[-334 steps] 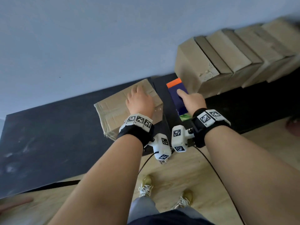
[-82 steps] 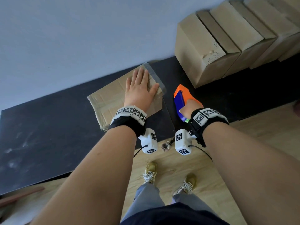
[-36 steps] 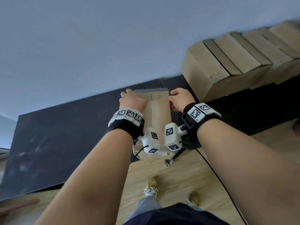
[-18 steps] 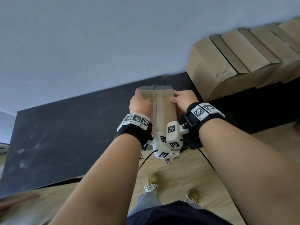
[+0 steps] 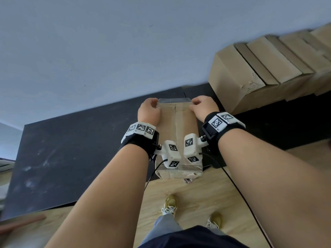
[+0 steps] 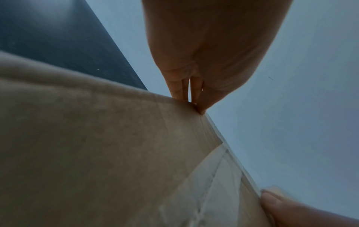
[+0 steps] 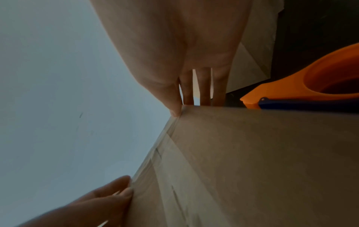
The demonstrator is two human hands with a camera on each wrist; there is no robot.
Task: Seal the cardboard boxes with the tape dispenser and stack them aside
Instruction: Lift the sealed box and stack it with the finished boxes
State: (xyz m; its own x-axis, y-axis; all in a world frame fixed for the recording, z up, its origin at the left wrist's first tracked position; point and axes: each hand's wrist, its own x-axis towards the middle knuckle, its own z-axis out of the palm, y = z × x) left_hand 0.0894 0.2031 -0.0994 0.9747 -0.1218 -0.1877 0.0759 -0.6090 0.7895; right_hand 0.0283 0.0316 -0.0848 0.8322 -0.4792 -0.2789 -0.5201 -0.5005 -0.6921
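Observation:
A long cardboard box [image 5: 179, 126] with clear tape along its top seam lies lengthwise in front of me, its near end past the black table's [image 5: 71, 149] front edge. A strip of tape sticks out at its far end. My left hand [image 5: 148, 111] grips the far left corner and my right hand [image 5: 201, 108] grips the far right corner, thumbs on top. In the left wrist view the fingers [image 6: 186, 92] pinch the box [image 6: 97, 153] at its corner. The right wrist view shows the orange and blue tape dispenser [image 7: 310, 86] lying beyond the box [image 7: 252, 153].
A row of several cardboard boxes [image 5: 259, 72] leans along the back right of the table, against the pale wall [image 5: 125, 42]. Wooden floor [image 5: 206, 190] and my shoes lie below the box's near end. Cables hang from both wrists.
The right hand has let go of the tape dispenser and joined the left on the box. The box has been turned lengthwise and drawn toward me, its near end now over the floor.

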